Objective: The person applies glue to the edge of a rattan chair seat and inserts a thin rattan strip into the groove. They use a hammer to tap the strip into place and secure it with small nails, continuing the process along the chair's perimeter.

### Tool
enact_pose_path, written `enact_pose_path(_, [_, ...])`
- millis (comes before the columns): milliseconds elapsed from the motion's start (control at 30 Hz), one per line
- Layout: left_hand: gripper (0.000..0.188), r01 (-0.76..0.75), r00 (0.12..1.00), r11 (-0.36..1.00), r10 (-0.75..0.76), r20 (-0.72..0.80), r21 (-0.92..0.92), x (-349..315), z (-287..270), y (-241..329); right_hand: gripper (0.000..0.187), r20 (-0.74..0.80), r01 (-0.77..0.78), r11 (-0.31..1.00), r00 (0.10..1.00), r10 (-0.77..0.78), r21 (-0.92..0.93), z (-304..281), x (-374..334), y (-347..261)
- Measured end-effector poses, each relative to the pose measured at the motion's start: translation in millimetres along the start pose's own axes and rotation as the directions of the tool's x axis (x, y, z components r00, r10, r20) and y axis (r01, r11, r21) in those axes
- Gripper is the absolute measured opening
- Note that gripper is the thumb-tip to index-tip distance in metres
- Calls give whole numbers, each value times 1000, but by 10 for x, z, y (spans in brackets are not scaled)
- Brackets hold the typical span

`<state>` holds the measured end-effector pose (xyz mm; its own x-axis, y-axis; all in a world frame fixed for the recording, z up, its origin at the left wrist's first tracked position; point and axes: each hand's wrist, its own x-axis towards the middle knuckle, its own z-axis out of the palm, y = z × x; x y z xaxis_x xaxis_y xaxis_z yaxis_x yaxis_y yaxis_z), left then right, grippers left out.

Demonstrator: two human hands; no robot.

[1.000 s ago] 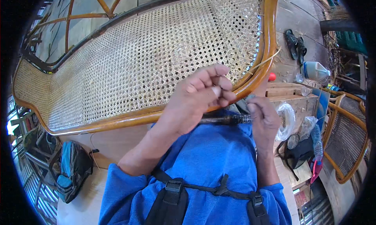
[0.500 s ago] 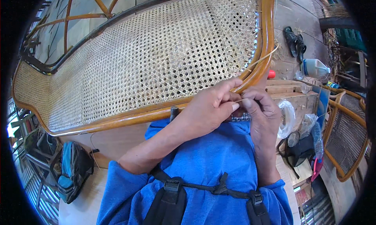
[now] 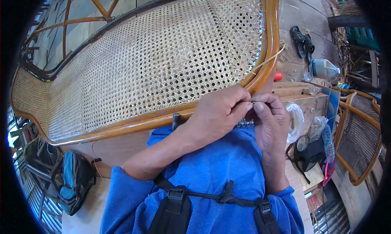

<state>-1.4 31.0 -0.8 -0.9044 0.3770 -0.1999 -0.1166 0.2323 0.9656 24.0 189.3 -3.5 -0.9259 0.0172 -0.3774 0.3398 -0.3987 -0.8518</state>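
1. Pinching narrowly, the left hand [image 3: 222,112] has its thumb and fingertips together on a thin strand [image 3: 253,103], which is quite small to see.
2. The right hand [image 3: 271,116] is also narrow; its thumb and forefinger hold the same strand, and the fingertips of both hands almost meet.
3. Both hands are at the lower right bend of a glossy brown frame [image 3: 273,30], on its near side.
4. Inside this frame lies a woven cane panel [image 3: 154,71], which extends from the hands toward the upper left.
5. One pale cane strip [image 3: 269,60] crosses the frame, above the right hand.
6. A dark handle [image 3: 176,122] stands just beside the left forearm. Under the fingers appears a ridged piece [image 3: 245,123], partly hidden; I cannot tell if these two are one tool.
7. Farther right are a white jug [image 3: 324,68] and dark sandals [image 3: 298,40].
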Motion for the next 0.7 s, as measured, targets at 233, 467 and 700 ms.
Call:
enact_pose_path(233, [23,-130,982,942,79,170,310,813,-412,24,9,87,232,831,972,-219,-505,-150,161,-316])
enact_pose_path(467, [23,-242,843,961,142,519,130,1279,-379,-95,11,160,175,623,984,-81,-762,106,316,-397])
enact_pose_path(700, [20,-260,821,966,228,524,-14,1351,-373,-140,10,287,301,404,953,-97,-864,154,459,-359])
